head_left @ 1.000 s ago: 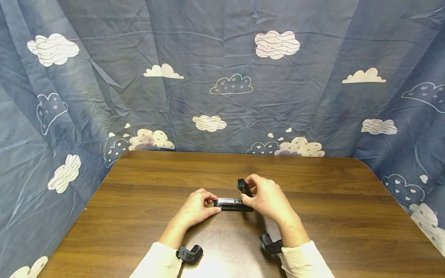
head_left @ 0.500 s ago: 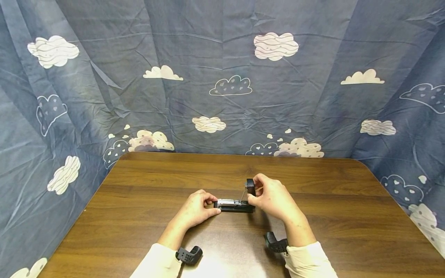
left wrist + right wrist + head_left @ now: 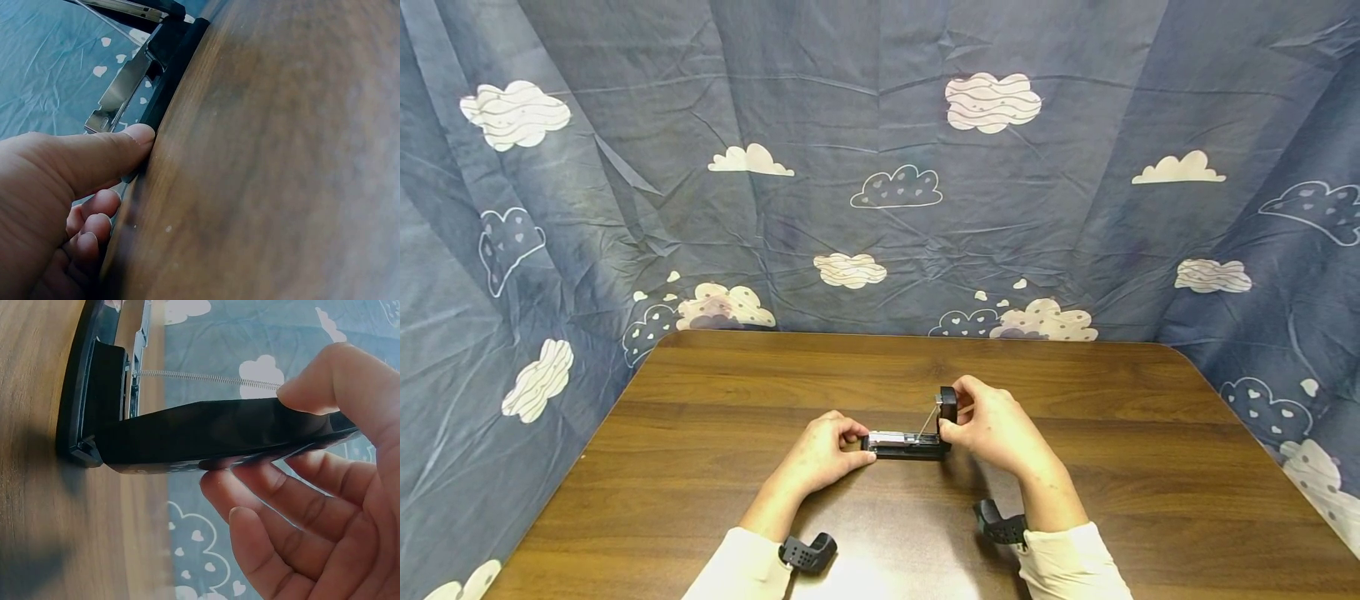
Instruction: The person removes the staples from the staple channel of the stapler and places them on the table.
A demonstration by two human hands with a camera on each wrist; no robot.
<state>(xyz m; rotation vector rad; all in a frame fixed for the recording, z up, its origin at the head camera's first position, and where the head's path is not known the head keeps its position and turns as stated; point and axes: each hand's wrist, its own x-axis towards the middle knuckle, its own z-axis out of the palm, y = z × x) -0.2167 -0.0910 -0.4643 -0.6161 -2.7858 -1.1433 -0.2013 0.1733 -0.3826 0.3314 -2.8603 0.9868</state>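
A black stapler (image 3: 910,454) lies on the wooden table with its top arm (image 3: 212,431) swung up to about upright. Its metal staple channel (image 3: 122,94) is exposed, and a thin spring (image 3: 206,377) stretches from the channel to the raised arm. With thumb and fingers, my left hand (image 3: 823,450) pinches the front end of the base at the left. My right hand (image 3: 996,429) grips the raised arm, thumb on its inner side and fingers against its outer side. Whether staples sit in the channel cannot be made out.
The brown wooden table (image 3: 737,375) extends on all sides of the stapler. Behind it hangs a blue-grey cloth (image 3: 880,108) printed with clouds. A black wrist mount (image 3: 808,552) sits on the left wrist, another wrist mount (image 3: 1000,523) on the right.
My right hand has moved a little to the right, tipping the stapler's top arm further back to near upright. The spring shows longer. My left hand has stayed on the base.
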